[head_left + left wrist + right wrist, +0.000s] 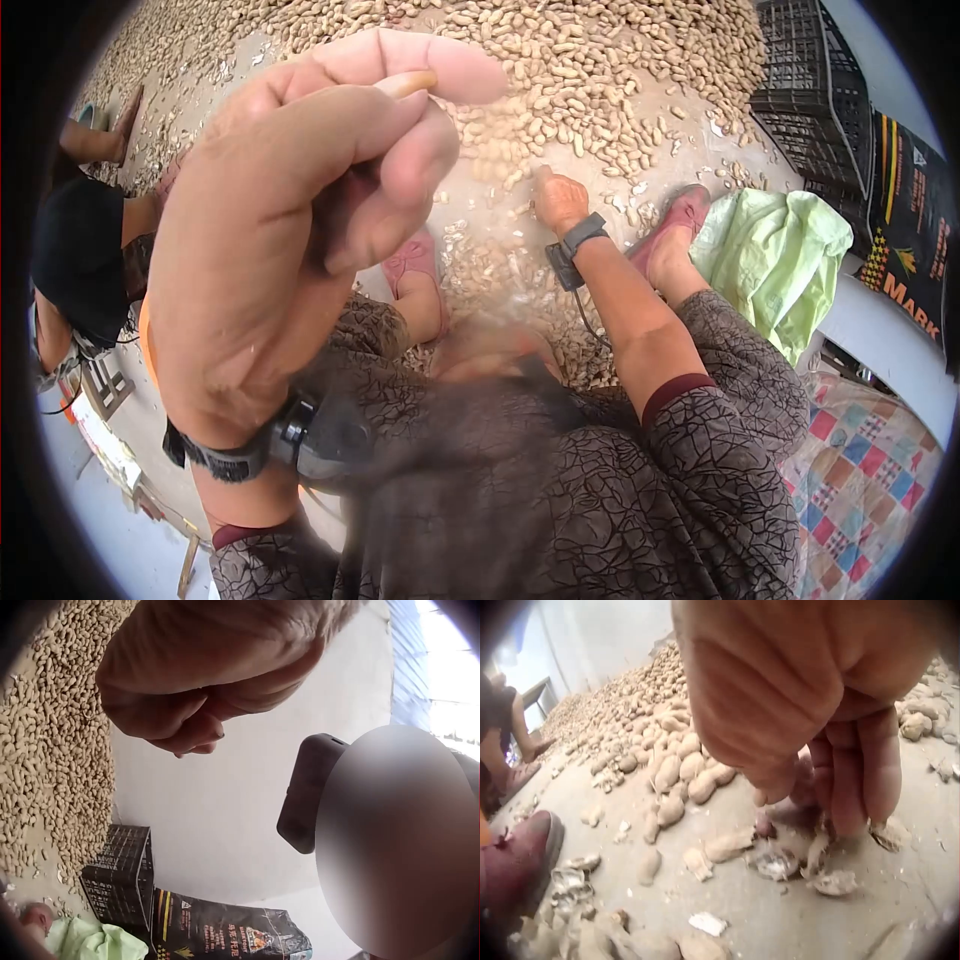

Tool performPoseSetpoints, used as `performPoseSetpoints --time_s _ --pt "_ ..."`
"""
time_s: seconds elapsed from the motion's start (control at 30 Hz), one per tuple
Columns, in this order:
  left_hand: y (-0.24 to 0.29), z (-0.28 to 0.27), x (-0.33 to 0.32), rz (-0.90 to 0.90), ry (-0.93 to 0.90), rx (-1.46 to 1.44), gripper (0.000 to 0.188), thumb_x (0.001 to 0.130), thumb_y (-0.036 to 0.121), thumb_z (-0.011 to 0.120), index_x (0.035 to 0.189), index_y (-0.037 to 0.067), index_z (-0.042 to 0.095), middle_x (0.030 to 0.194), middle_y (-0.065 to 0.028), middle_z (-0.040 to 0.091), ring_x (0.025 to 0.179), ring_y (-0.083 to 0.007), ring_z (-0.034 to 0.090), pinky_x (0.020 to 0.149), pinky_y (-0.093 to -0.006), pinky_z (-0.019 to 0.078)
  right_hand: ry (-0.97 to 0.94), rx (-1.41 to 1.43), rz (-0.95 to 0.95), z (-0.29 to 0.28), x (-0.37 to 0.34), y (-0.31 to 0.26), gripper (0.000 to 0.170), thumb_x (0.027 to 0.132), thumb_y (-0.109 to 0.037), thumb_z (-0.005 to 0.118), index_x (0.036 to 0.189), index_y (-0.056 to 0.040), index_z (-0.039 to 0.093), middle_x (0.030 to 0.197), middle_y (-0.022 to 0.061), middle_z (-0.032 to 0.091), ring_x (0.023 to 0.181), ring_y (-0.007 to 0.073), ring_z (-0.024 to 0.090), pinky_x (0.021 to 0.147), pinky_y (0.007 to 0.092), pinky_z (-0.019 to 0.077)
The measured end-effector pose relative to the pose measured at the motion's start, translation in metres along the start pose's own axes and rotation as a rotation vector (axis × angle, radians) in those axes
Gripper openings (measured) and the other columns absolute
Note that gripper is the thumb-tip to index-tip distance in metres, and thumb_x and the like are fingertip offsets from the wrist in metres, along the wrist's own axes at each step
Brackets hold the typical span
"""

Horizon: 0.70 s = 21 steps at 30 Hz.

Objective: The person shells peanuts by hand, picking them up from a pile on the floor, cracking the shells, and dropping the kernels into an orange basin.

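Right wrist view: the right hand [780,690] reaches down to broken shells [834,882] on the floor [772,934], its fingers [881,765] pressed together, any pinch hidden; peanuts [671,774] lie nearby. A low, light touch should limit scattering. The left hand [250,210] curls; whether it pinches anything, I cannot tell.

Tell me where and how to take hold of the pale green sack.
Pinch the raised folds near the middle of the green sack, coming from above, probably with the right hand. It lies crumpled, so loose material should bunch easily there, away from the red shoe beside it.
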<state>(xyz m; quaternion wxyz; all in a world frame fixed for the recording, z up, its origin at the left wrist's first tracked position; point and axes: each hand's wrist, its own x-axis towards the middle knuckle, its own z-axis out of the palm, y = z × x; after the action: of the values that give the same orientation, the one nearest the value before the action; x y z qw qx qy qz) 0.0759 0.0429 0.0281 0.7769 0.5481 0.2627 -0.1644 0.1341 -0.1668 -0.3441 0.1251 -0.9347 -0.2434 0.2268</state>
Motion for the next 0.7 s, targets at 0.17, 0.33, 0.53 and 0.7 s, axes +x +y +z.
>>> performPoseSetpoints --time_s 0.17,0.33,0.53,0.7 --pt "-0.023 -0.023 0.009 0.202 -0.023 -0.08 0.025 0.091 0.011 0.043 0.106 -0.008 0.051 0.063 0.0021 0.044 0.044 -0.0003 0.032 0.04 -0.0127 0.024 0.003 0.078 0.019 0.003 -0.018 0.006 0.014 0.074 -0.01 0.056 0.081 0.0009 0.059 0.079 0.0211 0.063 0.071 0.0333 0.063 0.062 0.0399 0.0507" --pt "-0.023 -0.022 0.007 0.18 -0.015 -0.125 0.028 0.091 0.013 0.044 0.108 -0.009 0.049 0.062 0.002 0.045 0.043 0.0 0.031 0.039 -0.0126 0.0237 -0.234 0.699 0.084 0.034 -0.008 0.05 0.01 0.077 -0.006 0.049 0.078 -0.0017 0.058 0.075 0.0128 0.062 0.063 0.0236 0.063 0.047 0.0277 0.0496" --pt "-0.02 -0.021 0.006 0.207 0.043 -0.084 0.031 0.09 0.015 0.044 0.11 -0.01 0.048 0.062 0.0014 0.044 0.042 0.0 0.029 0.038 -0.0123 0.0243 -0.043 0.701 0.251 0.004 0.025 0.0 0.019 0.08 -0.014 0.052 0.091 0.001 0.054 0.083 0.0193 0.064 0.076 0.0309 0.063 0.065 0.0372 0.0503" --pt "-0.019 -0.023 0.009 0.229 0.042 -0.09 0.034 0.09 0.016 0.045 0.11 -0.011 0.047 0.062 0.0007 0.045 0.042 0.0 0.029 0.038 -0.0121 0.0248 -0.048 0.152 0.151 0.002 0.04 -0.02 0.025 0.082 -0.019 0.051 0.095 0.0017 0.052 0.089 0.0232 0.063 0.088 0.0362 0.061 0.079 0.0427 0.0469"
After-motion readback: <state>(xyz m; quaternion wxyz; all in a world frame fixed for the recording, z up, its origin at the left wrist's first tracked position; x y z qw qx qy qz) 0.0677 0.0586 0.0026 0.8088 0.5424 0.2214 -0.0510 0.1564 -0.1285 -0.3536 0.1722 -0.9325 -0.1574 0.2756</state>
